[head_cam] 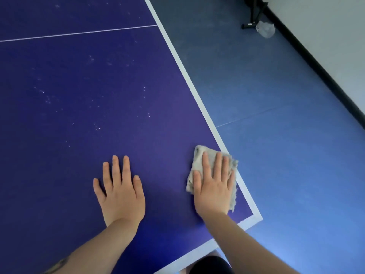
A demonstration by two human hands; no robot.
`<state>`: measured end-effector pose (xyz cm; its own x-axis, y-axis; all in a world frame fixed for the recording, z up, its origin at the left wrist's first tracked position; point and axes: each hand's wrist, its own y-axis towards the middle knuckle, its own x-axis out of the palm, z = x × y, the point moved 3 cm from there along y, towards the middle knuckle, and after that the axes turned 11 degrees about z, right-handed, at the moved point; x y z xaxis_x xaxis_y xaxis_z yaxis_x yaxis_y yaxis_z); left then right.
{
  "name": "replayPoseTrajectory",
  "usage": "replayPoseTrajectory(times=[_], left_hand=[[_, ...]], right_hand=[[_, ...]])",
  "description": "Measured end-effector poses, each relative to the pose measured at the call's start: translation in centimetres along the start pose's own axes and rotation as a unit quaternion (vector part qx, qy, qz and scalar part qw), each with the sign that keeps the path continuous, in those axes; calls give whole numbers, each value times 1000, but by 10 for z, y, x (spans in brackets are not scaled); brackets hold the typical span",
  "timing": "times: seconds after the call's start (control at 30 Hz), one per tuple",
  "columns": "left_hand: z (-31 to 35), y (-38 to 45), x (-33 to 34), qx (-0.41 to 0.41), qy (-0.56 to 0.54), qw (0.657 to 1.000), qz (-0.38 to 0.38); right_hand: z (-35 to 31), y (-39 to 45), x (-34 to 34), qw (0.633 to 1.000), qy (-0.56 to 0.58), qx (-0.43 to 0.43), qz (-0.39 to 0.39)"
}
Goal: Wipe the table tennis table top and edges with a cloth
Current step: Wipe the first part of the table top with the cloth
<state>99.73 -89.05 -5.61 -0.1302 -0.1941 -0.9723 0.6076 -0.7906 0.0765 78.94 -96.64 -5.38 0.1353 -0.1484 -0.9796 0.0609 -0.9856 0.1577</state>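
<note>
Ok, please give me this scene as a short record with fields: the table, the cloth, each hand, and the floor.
table: blue top with white edge lines, whitish specks on the far part
cloth: grey, flat on the top near the right corner
right hand: pressing on the cloth, fingers straight
left hand: flat on the bare top, holding nothing
floor: blue; a black stand foot and a clear crumpled thing by the wall
</note>
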Motion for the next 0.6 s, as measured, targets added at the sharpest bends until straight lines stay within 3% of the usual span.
replayPoseTrajectory(times=[0.07, 0.13, 0.2, 0.27, 0.37, 0.43, 0.5, 0.6], left_hand=[[1, 0, -1, 1, -1, 1000, -5], [3, -1, -1, 5, -2, 1000, -6], [3, 0, -1, 4, -1, 1000, -7], [3, 1, 0, 3, 0, 1000, -5], [4, 0, -1, 4, 10, 1000, -4], [3, 0, -2, 4, 18, 1000, -8], [3, 2, -2, -4, 23, 1000, -12], [4, 2, -1, -12, 23, 1000, -11]], right_hand=[[-31, -37, -5, 991, 24, -129, -27], [-49, -40, -4, 958, 34, -276, -67], [-46, -7, -2, 938, 21, -340, -61], [-20, 34, 3, 964, -28, -258, -47], [36, 37, 1, 997, -22, -34, -62], [38, 1, -9, 999, -10, -45, -14], [16, -35, -12, 988, -5, -154, -24], [-22, -61, -11, 911, 13, -404, -81]])
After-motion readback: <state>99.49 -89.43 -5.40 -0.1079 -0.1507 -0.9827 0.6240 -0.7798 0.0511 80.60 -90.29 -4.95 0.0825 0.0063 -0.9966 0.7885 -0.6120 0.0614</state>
